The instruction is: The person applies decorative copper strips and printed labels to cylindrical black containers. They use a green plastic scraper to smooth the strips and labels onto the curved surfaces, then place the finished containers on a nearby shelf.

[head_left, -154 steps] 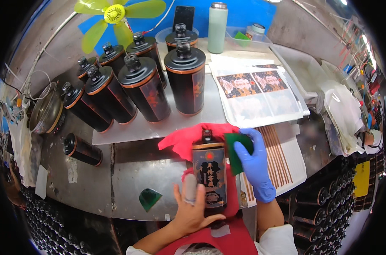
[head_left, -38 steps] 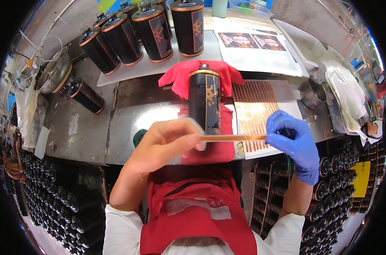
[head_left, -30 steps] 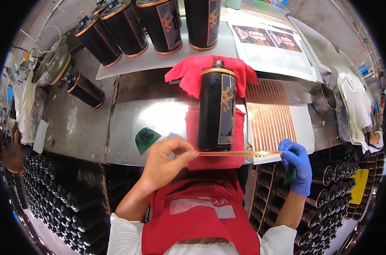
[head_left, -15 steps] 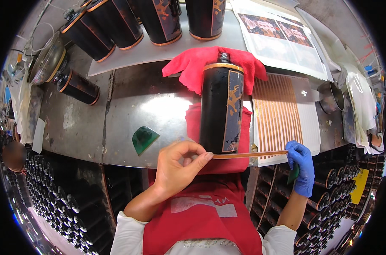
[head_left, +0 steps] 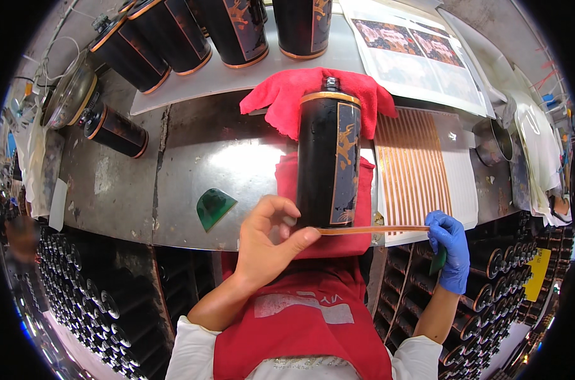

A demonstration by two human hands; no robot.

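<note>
A black bottle (head_left: pixel 316 161) with a copper rim and a gold-decorated dark panel lies on red cloth, its neck pointing away from me. A narrow copper-coloured strip (head_left: pixel 376 230) stretches across its near base. My bare left hand (head_left: pixel 268 240) is curled, its thumb pressing the strip's left end at the base, the index finger raised beside the bottle. In a blue glove, my right hand (head_left: pixel 449 247) pinches the strip's other end. That hand also keeps a green scraper (head_left: pixel 437 260) under its fingers.
A second green scraper (head_left: pixel 215 209) lies on the metal table (head_left: pixel 192 145). To the right is a sheet of copper strips (head_left: pixel 414 171), with a metal cup (head_left: pixel 492 142) beyond it. Several black bottles (head_left: pixel 240 31) stand at the back; a smaller bottle (head_left: pixel 118 130) lies left. Bottle racks (head_left: pixel 104 291) sit below.
My left index finger has lifted away from the thumb and moved up along the bottle's side. The strip stays stretched between both hands, and the right hand is nearly still.
</note>
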